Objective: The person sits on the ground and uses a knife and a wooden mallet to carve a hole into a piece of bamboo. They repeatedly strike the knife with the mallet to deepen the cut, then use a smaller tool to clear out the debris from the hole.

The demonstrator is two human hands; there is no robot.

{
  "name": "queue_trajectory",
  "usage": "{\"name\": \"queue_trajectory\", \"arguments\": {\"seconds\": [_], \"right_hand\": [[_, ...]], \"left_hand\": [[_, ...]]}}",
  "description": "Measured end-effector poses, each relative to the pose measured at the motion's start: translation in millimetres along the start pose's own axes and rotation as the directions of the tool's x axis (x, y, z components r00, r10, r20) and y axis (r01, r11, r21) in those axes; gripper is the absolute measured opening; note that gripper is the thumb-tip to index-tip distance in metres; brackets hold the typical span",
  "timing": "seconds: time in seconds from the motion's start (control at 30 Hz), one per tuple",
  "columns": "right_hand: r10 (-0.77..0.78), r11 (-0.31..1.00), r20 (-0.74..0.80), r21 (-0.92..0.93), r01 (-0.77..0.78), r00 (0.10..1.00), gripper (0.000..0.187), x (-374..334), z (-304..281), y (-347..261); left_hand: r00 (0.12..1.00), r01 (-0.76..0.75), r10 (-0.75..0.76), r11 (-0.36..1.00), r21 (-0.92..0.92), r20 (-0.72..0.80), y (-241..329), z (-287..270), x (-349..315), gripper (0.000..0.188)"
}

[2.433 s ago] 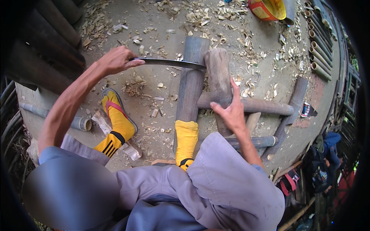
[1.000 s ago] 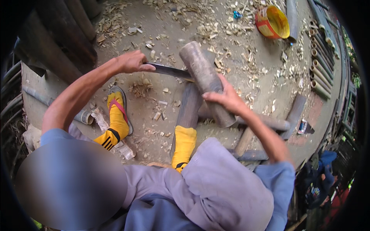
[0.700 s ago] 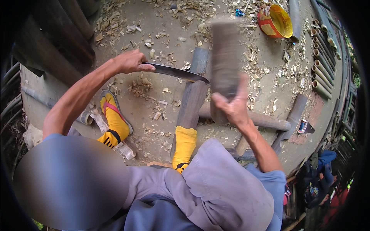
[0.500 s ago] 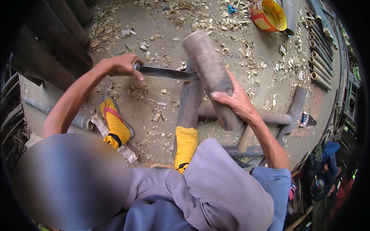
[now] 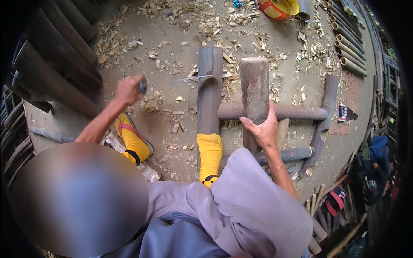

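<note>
My left hand [image 5: 128, 92] is closed around the dark handle of a large knife [image 5: 142, 85]. The blade is smeared and shows only as a thin bright line reaching a notch in a thick bamboo pole [image 5: 209, 107]. In my right hand [image 5: 263, 131] is a thick wooden club [image 5: 255, 90], thumb on one side and fingers on the other. The club stands to the right of the pole, apart from the knife and in front of a bamboo crossbar [image 5: 301, 112]. My yellow-socked foot [image 5: 210, 152] lies on or against the pole's near end.
Another bamboo post [image 5: 325, 103] joins the crossbar on the right, with a small can [image 5: 342, 112] beside it. Wood chips litter the floor. A red-and-yellow bucket [image 5: 275, 9] stands at the far side. Thick bamboo lengths [image 5: 51, 73] lie left; thinner tubes [image 5: 350, 47] lie far right.
The club has swung from a tilt over the blade to nearly straight, right of the pole. My left hand has shifted left and lower, and the blade has turned edge-on.
</note>
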State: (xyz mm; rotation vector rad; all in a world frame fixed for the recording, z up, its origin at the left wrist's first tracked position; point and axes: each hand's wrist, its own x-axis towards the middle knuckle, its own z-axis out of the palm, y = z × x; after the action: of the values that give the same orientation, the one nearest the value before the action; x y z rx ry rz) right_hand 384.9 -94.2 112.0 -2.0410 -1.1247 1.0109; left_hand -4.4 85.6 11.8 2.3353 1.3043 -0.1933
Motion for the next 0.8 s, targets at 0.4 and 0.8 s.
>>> {"name": "queue_trajectory", "arguments": {"seconds": [0.4,0.8], "right_hand": [[0.082,0.966,0.073,-0.249,-0.061,0.994,0.083,-65,33,49],[-0.008,0.955,0.101,-0.293,0.037,0.995,0.084,-55,29,61]], "left_hand": [[0.956,-0.291,0.291,0.941,0.172,0.027,33,-6,-37,0.032],[0.962,-0.271,0.271,0.953,0.134,0.017,34,1,-31,0.031]]}}
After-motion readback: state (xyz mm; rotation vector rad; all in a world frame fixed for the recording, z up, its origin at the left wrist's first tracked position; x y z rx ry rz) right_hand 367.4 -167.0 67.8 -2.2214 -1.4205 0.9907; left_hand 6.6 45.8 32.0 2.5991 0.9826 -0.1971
